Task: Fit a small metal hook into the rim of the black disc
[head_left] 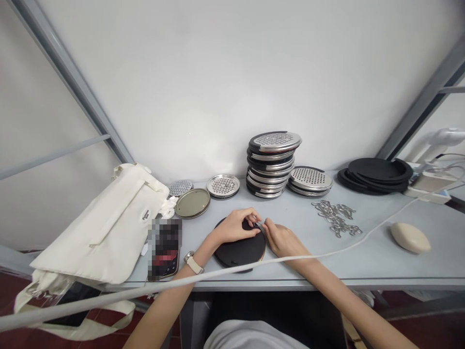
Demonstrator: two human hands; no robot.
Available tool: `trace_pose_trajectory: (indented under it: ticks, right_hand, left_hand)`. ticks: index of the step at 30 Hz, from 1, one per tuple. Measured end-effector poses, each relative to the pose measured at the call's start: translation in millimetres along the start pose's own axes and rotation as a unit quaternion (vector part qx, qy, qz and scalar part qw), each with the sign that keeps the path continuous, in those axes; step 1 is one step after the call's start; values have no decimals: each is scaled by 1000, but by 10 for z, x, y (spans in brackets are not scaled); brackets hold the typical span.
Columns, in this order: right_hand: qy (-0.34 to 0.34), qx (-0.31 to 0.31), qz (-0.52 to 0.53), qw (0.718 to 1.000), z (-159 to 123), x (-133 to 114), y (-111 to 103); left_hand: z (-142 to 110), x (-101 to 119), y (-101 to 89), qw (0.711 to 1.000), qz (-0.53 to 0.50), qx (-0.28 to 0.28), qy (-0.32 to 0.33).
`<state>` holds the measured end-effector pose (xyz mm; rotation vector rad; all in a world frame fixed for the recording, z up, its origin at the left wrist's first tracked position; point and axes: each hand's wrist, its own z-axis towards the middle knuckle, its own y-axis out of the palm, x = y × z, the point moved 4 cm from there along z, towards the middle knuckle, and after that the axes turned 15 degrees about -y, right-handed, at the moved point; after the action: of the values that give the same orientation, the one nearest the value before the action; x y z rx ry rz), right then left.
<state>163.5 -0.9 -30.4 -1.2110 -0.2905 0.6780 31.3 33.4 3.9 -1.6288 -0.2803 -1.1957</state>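
Black disc lies on the surface. The left hand curls over its far side, exact grip unclear; the right hand, at its right rim, pinches a small metal piece. Beyond the disc stands a stack of perforated plates; metal clips lie to its right, a phone to its left.

I'm watching a disc lying under the left hand, a phone and bag resting left of it, a grater stack standing beyond the right hand, and clips lying to its right.
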Motion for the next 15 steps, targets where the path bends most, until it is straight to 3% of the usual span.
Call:
trace_pose_trajectory:
  ticks: [7,15]
  right_hand:
    - [30,8,43,999,-23,63,6]
    - [-40,-12,8,999,-17,2,27]
  left_hand:
    - [-1,-9,14,1000,-7,-10,2]
    - [-9,56,7,997,62,17,31]
